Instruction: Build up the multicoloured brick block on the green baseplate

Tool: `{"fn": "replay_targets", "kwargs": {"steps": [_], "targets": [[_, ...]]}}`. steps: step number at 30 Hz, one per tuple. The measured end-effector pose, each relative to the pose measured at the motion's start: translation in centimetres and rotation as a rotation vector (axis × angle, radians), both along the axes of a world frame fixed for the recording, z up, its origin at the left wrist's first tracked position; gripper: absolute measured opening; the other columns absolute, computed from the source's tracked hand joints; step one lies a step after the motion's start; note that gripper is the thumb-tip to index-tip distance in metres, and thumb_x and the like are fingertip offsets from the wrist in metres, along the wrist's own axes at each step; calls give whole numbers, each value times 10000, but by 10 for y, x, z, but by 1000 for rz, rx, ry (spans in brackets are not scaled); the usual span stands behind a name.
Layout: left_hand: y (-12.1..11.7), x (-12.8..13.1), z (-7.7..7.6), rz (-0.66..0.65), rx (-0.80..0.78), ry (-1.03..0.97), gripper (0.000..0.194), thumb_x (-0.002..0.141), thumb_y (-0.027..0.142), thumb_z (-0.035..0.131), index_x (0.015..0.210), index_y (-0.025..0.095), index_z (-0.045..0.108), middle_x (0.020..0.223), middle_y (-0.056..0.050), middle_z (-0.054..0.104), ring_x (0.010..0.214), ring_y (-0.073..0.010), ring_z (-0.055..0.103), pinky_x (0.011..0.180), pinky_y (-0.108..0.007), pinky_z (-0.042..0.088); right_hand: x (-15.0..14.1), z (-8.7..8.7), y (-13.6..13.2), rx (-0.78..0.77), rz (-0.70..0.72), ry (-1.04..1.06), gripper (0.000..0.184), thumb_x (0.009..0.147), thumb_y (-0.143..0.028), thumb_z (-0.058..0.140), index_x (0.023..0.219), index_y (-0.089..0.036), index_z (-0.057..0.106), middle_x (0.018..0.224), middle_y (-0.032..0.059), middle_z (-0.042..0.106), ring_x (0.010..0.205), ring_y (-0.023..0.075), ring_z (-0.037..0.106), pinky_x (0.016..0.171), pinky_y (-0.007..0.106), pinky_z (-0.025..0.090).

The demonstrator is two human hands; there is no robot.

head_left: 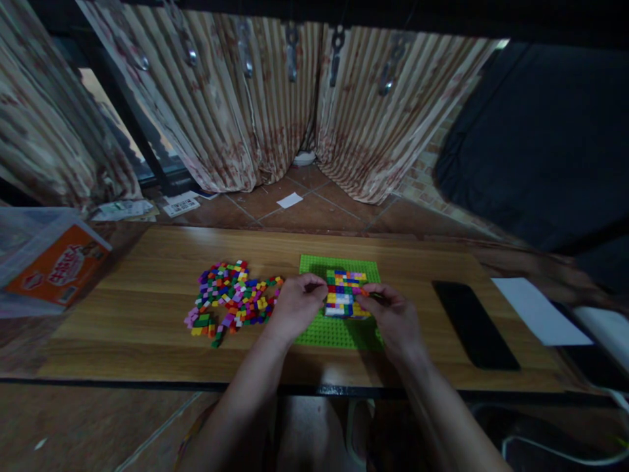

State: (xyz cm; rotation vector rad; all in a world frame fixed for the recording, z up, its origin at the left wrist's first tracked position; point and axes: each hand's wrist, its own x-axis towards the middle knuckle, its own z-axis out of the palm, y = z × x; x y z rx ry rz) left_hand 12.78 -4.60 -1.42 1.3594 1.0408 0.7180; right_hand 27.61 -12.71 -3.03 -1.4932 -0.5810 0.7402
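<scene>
A green studded baseplate (314, 335) lies on the wooden table, bearing a block of multicoloured toy bricks (346, 298) set close together. My left hand (299, 303) is at the block's left edge, its thumb and fingers pinched together; whatever they may hold is hidden. At the right edge of the block, my right hand (397, 320) pinches a small orange brick (364, 292) against or just over the other bricks. To the left of my left hand spreads a heap of loose bricks (246, 298) in many colours, partly behind that hand.
A black flat slab (474, 324) lies on the table's right side, with a white sheet of paper (540, 311) beyond it. On the far left stands a clear plastic box (39, 226) with an orange label. Patterned curtains (275, 111) hang behind the table.
</scene>
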Motion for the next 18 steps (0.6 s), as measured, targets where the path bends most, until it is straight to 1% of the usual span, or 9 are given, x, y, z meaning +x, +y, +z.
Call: {"fn": "replay_targets", "kwargs": {"steps": [4,9,12,15,18], "targets": [[-1,0,0,16,-6,14,102,714,240,600,708,161,665,551,30,576,495,-93,500,483,-204,359,-3,1,1,14,-13,53,304,517,-332,830,726,-190,660,656,-14,675,589,151,610,593,298,494],[-1,0,1,16,-4,24,103,709,243,606,702,161,667,526,30,570,488,-95,496,480,-201,360,-5,2,1,37,-9,62,314,517,-332,834,734,-195,653,663,-14,681,597,159,621,604,309,508],[-1,-1,6,24,-25,16,79,691,218,617,692,159,669,516,30,575,480,-93,497,487,-199,374,-4,1,1,35,18,57,316,529,-354,836,737,-197,659,666,-10,685,604,162,625,591,304,505],[-3,-1,13,37,-77,-25,76,692,218,644,728,157,674,517,35,579,468,-84,491,478,-193,380,-1,2,0,34,21,69,347,523,-378,844,760,-192,672,665,-5,681,594,156,611,589,302,496],[-6,1,19,33,-143,-121,104,710,230,668,774,149,676,546,31,601,481,-74,509,484,-183,399,5,7,-3,86,-23,5,313,602,-396,803,816,-196,690,710,2,680,622,150,597,612,302,486]]}}
